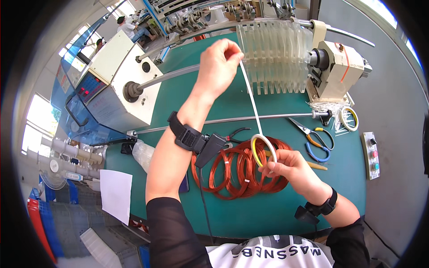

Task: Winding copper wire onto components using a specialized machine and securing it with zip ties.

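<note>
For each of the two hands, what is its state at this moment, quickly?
Left hand: closed, pinching the end of the white tape strip.
Right hand: closed, holding the tape roll.

Tabletop (232,223): flat, green. Front-centre, overlapping round coils of copper-red wire (245,175). Right of these, steel-bladed scissors with orange-and-blue handles (316,143). Back right, scattered thin white strips (328,107); white-and-yellow tape ring (355,119) beside them. Left, crumpled translucent plastic bag (143,154). Back left, boxy white machine housing (134,96).
</note>
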{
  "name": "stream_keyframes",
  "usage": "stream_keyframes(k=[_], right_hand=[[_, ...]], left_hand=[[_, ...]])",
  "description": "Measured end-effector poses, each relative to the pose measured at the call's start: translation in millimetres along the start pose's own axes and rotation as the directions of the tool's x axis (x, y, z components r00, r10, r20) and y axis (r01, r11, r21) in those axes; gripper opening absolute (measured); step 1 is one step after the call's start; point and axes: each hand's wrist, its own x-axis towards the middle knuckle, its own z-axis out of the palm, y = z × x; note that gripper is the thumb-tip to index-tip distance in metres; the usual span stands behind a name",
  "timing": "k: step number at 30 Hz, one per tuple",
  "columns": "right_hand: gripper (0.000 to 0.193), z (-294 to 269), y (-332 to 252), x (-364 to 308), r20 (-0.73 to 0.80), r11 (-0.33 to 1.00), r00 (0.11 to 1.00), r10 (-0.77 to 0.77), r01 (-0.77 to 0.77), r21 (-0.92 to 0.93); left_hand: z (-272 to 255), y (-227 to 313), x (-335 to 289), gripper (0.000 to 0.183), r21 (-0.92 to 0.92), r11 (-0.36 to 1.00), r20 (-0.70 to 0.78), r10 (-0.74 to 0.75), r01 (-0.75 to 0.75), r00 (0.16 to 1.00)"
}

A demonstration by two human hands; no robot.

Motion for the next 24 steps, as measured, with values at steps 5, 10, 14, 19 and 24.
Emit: stream_keyframes(k=[5, 10, 14, 19, 24], right_hand=[[0.014, 14, -42, 28, 0.085, 0.997, 0.994, -0.063, 0.059, 0.05], [0.015, 34, -83, 46, 0.126, 0.969, 0.963, -0.238, 0.226, 0.104], [0.014, 29, -53, 40, 0.061, 0.969, 0.97, -0.235, 0.229, 0.09], [0.015, 9, 8, 31, -0.05, 0.998, 0.997, -0.057, 0.057, -0.002], [0.015, 3, 9, 39, -0.14, 0.988, 0.985, -0.1, 0.115, 0.108]], left_hand=[[-49, 24, 34, 0.008, 0.259, 0.928, -0.064, 0.294, -0.268, 0.954], [-86, 103, 80, 0.003, 0.371, 0.864, 0.085, 0.332, -0.339, 0.939], [-39, 55, 65, 0.009, 0.341, 0.843, 0.121, 0.4, -0.417, 0.908], [-5, -4, 38, 0.008, 0.244, 0.911, 0.024, 0.338, -0.334, 0.941], [16, -15, 48, 0.008, 0.249, 0.913, 0.005, 0.333, -0.324, 0.943]])
